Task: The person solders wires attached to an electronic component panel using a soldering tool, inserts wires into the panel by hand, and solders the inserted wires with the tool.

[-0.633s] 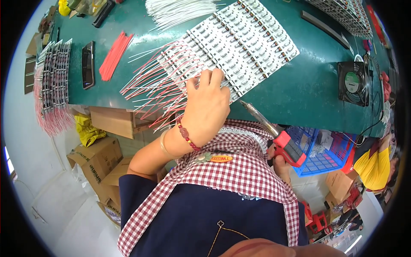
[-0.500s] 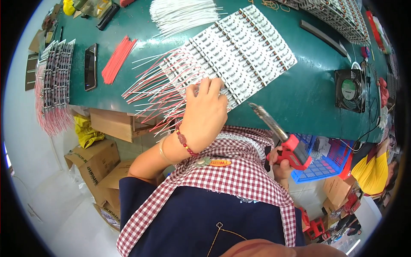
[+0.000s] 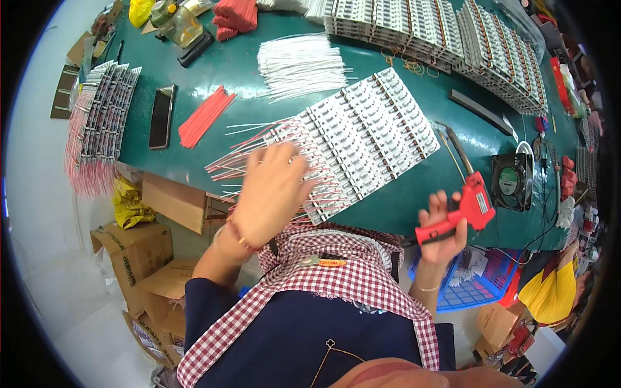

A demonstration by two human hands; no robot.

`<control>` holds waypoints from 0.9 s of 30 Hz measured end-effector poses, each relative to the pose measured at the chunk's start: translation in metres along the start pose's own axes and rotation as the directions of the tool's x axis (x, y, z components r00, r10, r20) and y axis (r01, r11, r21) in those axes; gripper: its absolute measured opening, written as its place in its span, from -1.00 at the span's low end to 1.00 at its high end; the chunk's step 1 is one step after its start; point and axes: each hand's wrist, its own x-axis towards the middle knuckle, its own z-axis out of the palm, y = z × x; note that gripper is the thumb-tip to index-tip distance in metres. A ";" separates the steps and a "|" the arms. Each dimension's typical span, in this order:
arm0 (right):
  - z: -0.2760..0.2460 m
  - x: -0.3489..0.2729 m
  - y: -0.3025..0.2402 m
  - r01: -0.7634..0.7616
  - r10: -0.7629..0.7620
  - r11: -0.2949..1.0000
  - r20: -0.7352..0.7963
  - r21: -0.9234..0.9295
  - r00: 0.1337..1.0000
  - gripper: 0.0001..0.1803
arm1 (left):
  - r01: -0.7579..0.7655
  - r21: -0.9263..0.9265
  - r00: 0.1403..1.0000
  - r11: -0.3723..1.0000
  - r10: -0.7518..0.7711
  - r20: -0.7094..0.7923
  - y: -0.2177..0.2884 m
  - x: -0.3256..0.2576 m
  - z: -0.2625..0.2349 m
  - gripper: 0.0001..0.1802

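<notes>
Over the strip panel (image 3: 362, 139), left hand (image 3: 272, 194) now lifted open, right hand (image 3: 443, 226) still gripping raised soldering gun (image 3: 462, 204).

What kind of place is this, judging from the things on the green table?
Probably a small electronics assembly workshop. The right hand holds a red soldering gun, the left hand rests on a panel of small wired circuit boards, and bundles of cut white wires lie nearby.
</notes>
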 end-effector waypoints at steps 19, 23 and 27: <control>0.030 -0.014 0.043 -0.148 0.155 0.969 0.020 -0.196 0.988 -0.42 | -0.258 -0.114 0.959 0.959 0.269 0.094 -0.024 0.077 0.007 -0.55; 0.034 -0.011 0.020 -0.028 0.037 0.987 0.056 -0.156 0.998 -0.47 | -0.140 0.161 0.932 0.977 0.185 -0.312 -0.061 0.142 0.034 -0.76; 0.038 -0.008 0.001 0.095 -0.086 0.969 0.048 -0.229 0.995 -0.47 | -0.141 0.141 0.904 0.980 0.185 -0.386 -0.072 0.160 0.056 -0.77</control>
